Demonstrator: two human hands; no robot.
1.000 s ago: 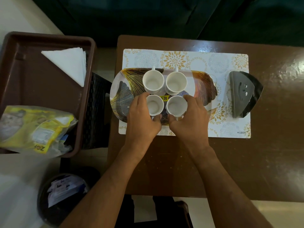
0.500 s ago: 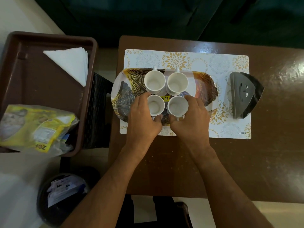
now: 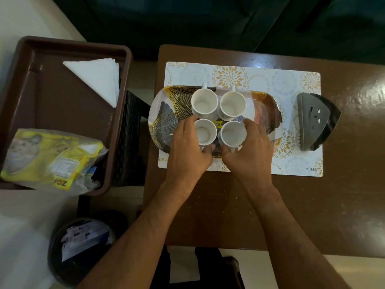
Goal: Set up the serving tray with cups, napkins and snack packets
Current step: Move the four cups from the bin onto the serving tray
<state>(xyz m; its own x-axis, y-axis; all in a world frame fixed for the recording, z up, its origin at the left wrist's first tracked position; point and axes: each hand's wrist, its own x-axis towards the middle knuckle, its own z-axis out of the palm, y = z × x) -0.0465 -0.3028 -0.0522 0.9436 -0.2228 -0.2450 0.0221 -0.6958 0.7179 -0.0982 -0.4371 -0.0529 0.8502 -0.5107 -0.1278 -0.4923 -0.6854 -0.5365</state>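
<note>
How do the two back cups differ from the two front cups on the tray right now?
The back cups stand free with handles pointing away; the front cups are each gripped, by the left hand and right hand. All four are white, upright, empty, on the tray.

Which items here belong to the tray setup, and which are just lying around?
Job: serving tray; four white cups; folded napkins; yellow snack packets; both hands.
Lying about: black napkin holder; placemat; dark bin.
</note>
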